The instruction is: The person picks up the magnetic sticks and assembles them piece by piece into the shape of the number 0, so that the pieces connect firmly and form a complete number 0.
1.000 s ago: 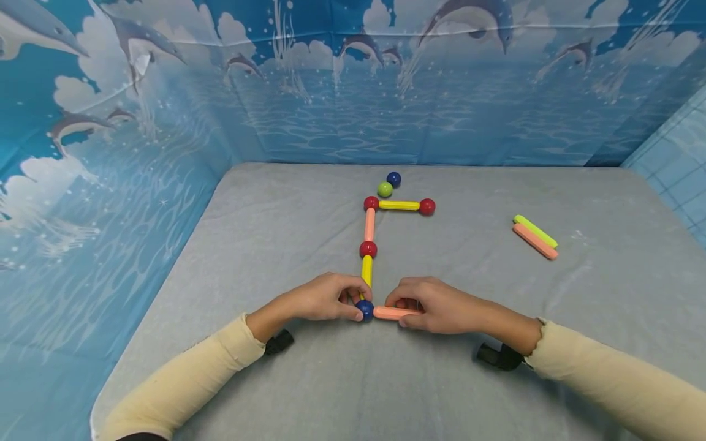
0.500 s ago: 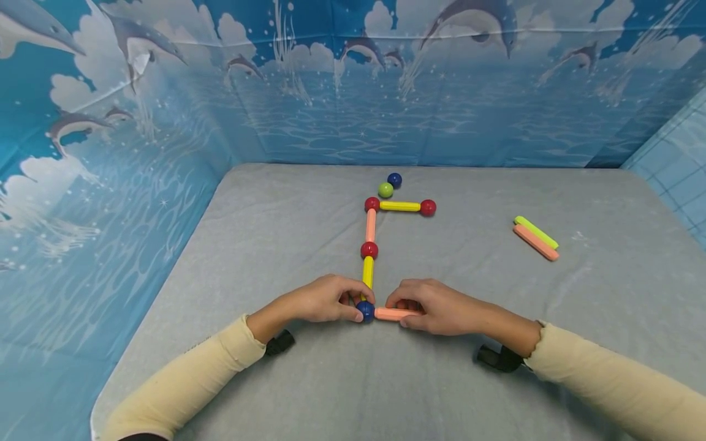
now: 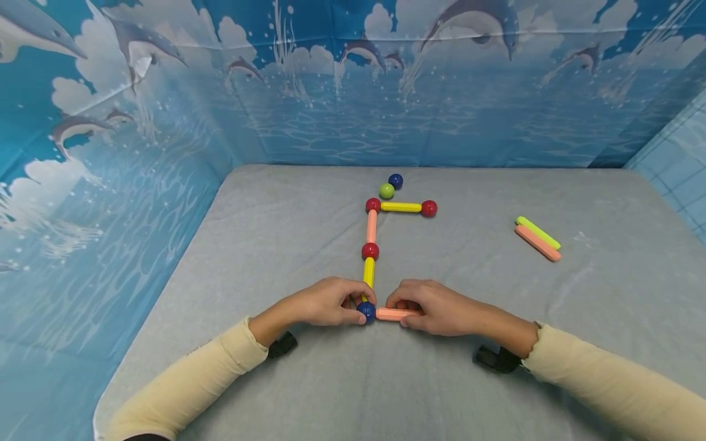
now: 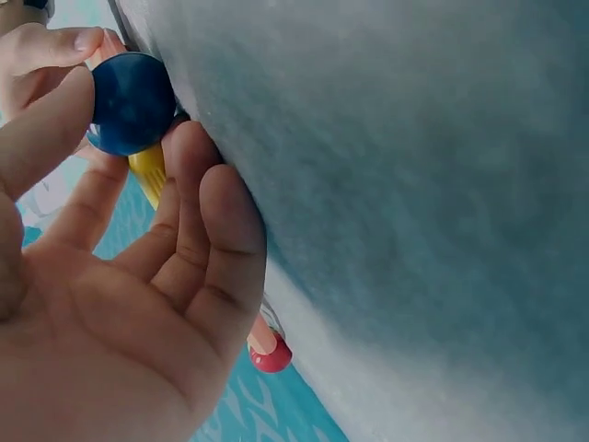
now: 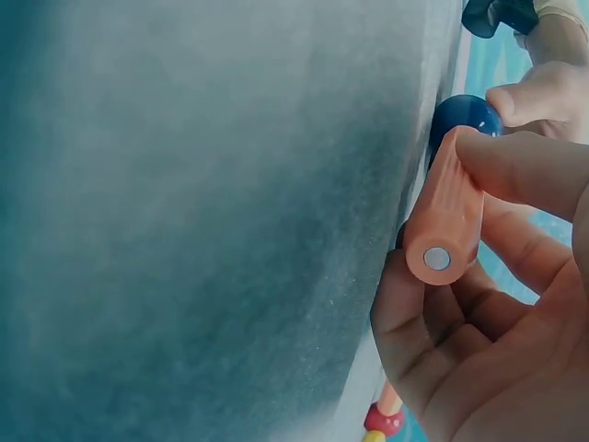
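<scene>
My left hand (image 3: 331, 301) pinches a blue ball (image 3: 366, 313) between thumb and fingers at the near end of a chain. A yellow rod (image 3: 369, 271) runs from that ball to a red ball (image 3: 370, 251). Beyond it come an orange rod (image 3: 372, 226), a second red ball (image 3: 373, 205), a yellow rod (image 3: 401, 207) pointing right and a third red ball (image 3: 429, 208). My right hand (image 3: 441, 307) grips another orange rod (image 5: 448, 212), whose far end meets the blue ball. In the right wrist view its near end shows a round metal disc.
Behind the chain a green ball (image 3: 387, 190) touches a dark blue ball (image 3: 395, 180). On the right, a lime rod (image 3: 538, 233) and an orange rod (image 3: 537, 243) lie side by side on the grey cloth (image 3: 469, 380). A dolphin-print curtain (image 3: 342, 116) hangs behind the table.
Almost nothing differs. The whole scene sits very slightly lower and further right in the head view; both hands keep their hold on the ball and the rod.
</scene>
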The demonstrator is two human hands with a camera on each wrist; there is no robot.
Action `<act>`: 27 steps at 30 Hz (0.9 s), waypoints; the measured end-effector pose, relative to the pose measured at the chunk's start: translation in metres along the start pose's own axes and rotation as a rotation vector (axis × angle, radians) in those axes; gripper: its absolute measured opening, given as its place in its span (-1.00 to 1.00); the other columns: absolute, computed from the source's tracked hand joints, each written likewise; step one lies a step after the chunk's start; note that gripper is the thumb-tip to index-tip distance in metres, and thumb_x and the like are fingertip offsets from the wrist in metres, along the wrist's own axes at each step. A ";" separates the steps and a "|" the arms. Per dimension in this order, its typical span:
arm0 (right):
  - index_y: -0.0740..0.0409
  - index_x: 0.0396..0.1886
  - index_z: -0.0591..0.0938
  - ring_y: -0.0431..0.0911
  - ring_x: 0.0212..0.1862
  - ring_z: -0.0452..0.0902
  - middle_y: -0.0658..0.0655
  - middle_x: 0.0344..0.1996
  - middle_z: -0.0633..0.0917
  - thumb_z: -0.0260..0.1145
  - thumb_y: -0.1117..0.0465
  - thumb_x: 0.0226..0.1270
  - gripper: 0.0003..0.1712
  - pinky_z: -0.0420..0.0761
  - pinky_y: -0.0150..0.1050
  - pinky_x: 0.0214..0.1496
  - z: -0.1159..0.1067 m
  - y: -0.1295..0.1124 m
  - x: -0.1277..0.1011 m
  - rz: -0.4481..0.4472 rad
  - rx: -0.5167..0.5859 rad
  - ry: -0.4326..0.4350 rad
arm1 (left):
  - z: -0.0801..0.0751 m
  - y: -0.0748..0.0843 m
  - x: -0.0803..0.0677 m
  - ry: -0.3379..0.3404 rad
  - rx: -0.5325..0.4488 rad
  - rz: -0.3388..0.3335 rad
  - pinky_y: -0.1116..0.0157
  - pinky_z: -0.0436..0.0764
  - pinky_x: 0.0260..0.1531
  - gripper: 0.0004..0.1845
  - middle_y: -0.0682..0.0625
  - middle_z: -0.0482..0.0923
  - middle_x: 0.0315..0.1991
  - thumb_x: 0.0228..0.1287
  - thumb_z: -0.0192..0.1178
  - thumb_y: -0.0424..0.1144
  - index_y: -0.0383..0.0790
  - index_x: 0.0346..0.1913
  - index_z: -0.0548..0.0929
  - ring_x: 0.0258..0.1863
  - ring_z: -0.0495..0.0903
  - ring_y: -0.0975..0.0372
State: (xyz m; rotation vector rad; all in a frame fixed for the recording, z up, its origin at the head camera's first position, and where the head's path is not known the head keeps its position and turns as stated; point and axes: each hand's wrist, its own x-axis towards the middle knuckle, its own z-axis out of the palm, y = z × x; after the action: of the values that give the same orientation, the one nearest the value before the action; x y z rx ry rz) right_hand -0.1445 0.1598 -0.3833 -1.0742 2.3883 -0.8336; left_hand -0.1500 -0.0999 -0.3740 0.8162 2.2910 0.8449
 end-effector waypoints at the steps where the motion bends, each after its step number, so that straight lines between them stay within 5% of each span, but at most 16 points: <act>1: -0.09 0.03 0.66 -0.29 -0.20 0.45 -0.13 -0.22 0.61 0.39 0.22 0.30 -0.69 0.50 -0.40 -0.18 0.000 0.000 0.000 0.000 0.002 0.000 | 0.000 0.000 0.000 0.002 -0.001 -0.001 0.43 0.52 -0.35 -0.72 0.08 0.66 -0.25 0.27 0.35 -0.25 -0.04 0.03 0.65 -0.39 0.53 0.31; 8: 0.01 0.05 0.67 -0.31 -0.24 0.47 -0.11 -0.19 0.66 0.29 0.13 0.42 -0.74 0.55 -0.39 -0.20 -0.008 0.009 -0.005 -0.028 0.035 0.067 | 0.001 -0.002 0.001 0.022 -0.013 0.000 0.42 0.56 -0.27 -0.73 0.07 0.69 -0.25 0.24 0.37 -0.28 -0.05 0.00 0.67 -0.33 0.57 0.31; 12: 0.11 0.06 0.66 -0.31 -0.24 0.47 -0.09 -0.24 0.66 0.29 0.17 0.42 -0.72 0.57 -0.38 -0.19 -0.028 0.024 -0.016 0.033 -0.009 0.168 | 0.002 -0.003 0.002 0.022 -0.018 -0.005 0.42 0.56 -0.26 -0.73 0.08 0.69 -0.23 0.25 0.36 -0.27 -0.03 0.01 0.67 -0.32 0.57 0.30; 22: 0.29 0.02 0.66 -0.08 -0.28 0.55 0.16 -0.29 0.67 0.30 0.34 0.33 -0.71 0.55 -0.15 -0.31 -0.095 0.084 -0.063 0.266 -0.408 0.384 | 0.003 -0.004 0.003 0.016 -0.020 -0.010 0.42 0.56 -0.23 -0.73 0.08 0.68 -0.21 0.26 0.36 -0.27 -0.03 0.02 0.66 -0.29 0.57 0.30; 27: 0.47 -0.06 0.64 0.04 -0.38 0.52 0.34 -0.36 0.62 0.29 0.31 0.33 -0.70 0.55 -0.02 -0.37 -0.115 0.123 -0.084 0.462 -0.538 0.381 | 0.003 -0.004 0.002 0.007 -0.024 -0.026 0.42 0.56 -0.26 -0.73 0.08 0.67 -0.23 0.25 0.37 -0.26 -0.01 0.01 0.67 -0.30 0.56 0.29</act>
State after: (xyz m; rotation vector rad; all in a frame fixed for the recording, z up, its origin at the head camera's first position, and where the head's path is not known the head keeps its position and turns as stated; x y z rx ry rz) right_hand -0.2222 0.3305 -0.3697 -0.4970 3.1158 -0.2452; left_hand -0.1509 -0.0995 -0.3795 0.7729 2.2878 0.8638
